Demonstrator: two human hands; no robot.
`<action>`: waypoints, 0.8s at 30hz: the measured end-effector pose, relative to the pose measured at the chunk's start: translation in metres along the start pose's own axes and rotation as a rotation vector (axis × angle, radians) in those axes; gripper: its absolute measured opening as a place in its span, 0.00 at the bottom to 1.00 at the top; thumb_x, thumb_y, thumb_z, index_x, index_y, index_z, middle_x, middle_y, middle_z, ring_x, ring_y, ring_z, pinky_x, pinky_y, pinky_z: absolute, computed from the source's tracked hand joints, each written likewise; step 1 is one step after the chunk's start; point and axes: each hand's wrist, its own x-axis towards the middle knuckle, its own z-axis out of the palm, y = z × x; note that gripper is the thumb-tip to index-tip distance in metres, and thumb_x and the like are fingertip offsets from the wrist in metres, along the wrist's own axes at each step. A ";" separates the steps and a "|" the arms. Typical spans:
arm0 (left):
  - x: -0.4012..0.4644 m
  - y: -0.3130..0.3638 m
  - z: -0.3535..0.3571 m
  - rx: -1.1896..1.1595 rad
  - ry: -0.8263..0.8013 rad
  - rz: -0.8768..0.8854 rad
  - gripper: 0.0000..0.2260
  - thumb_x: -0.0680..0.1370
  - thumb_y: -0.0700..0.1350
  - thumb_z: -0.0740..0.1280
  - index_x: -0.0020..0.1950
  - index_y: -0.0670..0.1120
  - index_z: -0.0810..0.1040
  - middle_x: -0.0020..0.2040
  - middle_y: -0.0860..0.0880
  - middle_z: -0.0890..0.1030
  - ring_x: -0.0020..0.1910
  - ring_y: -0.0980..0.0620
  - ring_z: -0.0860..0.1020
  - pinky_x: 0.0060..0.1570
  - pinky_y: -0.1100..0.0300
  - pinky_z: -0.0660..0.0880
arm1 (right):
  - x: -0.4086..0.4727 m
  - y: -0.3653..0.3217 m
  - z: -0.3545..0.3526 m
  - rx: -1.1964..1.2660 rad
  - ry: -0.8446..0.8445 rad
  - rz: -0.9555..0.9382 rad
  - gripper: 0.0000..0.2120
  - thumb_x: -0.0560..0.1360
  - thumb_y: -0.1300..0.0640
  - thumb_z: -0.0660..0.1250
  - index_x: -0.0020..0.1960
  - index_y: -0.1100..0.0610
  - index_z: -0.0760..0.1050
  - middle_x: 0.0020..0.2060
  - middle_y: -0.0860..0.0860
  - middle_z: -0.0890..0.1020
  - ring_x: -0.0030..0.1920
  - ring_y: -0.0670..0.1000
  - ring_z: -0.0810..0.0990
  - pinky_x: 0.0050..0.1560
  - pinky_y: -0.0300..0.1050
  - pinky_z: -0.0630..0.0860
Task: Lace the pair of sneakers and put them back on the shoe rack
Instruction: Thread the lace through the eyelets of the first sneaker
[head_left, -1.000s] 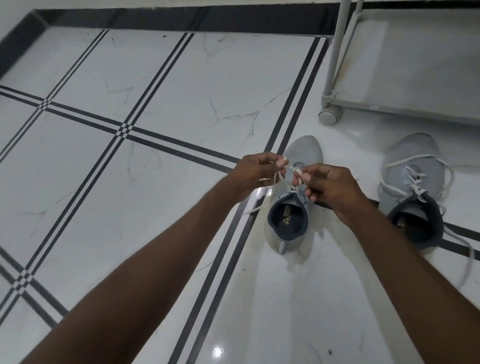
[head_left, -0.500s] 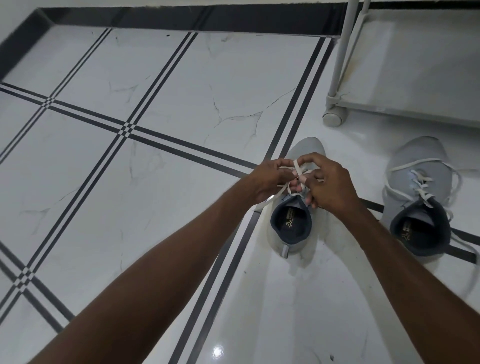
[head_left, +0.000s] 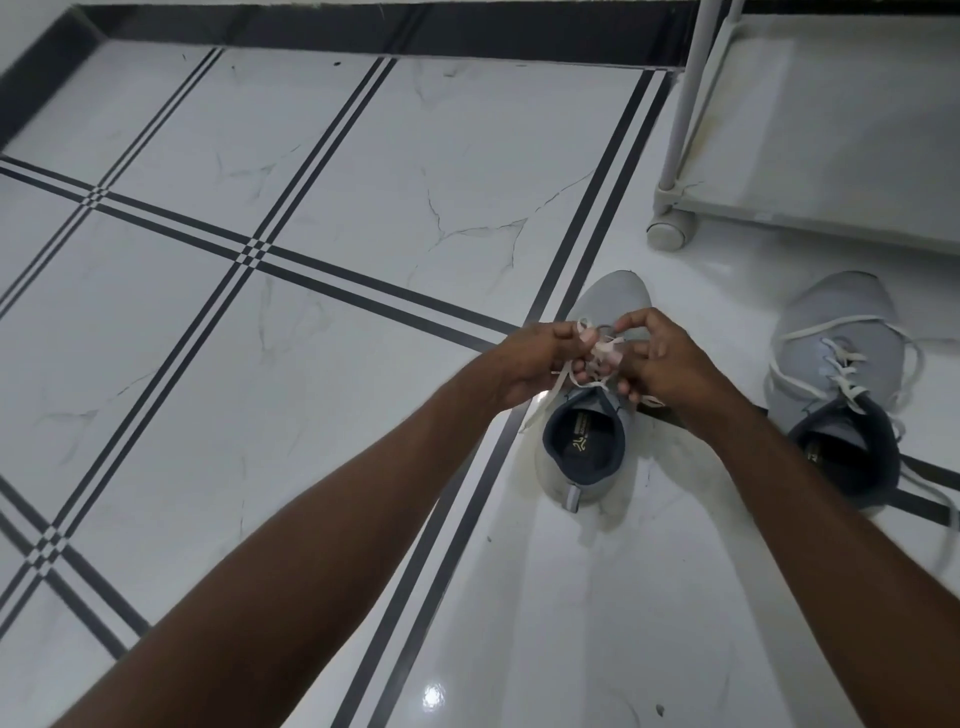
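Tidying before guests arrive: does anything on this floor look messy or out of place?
Yes. The right sneaker sits untied beside the rack, its laces trailing loose over the floor. The left sneaker is mid-tying in both hands. Dark hairline cracks or veins cross the tiles.

Only markings are showing on the insoles. Near sneaker (head_left: 586, 415), centre-right of the frame: a pale gold angular logo is sitting on the dark insole (head_left: 581, 441), with a short line of print beside it that is coming out too small and blurred to read. Second sneaker (head_left: 836, 364), right edge of the frame: a sliver of similar gold print is peeking out of its opening, also illegible. Nothing else is carrying legible text, numbers or signs.
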 end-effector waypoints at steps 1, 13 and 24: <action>-0.002 -0.001 -0.001 0.013 -0.014 0.028 0.07 0.82 0.40 0.63 0.48 0.41 0.81 0.38 0.48 0.82 0.34 0.55 0.75 0.38 0.65 0.77 | 0.001 0.002 -0.002 0.015 0.020 0.026 0.11 0.78 0.66 0.66 0.56 0.58 0.69 0.29 0.51 0.81 0.25 0.49 0.73 0.23 0.39 0.71; -0.002 -0.012 0.010 1.315 0.447 0.668 0.05 0.69 0.41 0.71 0.36 0.43 0.76 0.35 0.46 0.78 0.33 0.46 0.75 0.31 0.55 0.69 | 0.003 -0.006 -0.006 -0.021 -0.075 0.177 0.10 0.79 0.65 0.62 0.54 0.57 0.80 0.32 0.56 0.84 0.23 0.46 0.71 0.21 0.36 0.68; -0.024 -0.031 -0.005 0.236 0.663 0.272 0.11 0.70 0.37 0.76 0.32 0.44 0.76 0.34 0.44 0.82 0.34 0.49 0.81 0.38 0.57 0.80 | -0.003 0.021 -0.018 -0.266 0.370 0.147 0.04 0.70 0.63 0.76 0.37 0.59 0.83 0.23 0.51 0.82 0.23 0.50 0.80 0.34 0.44 0.81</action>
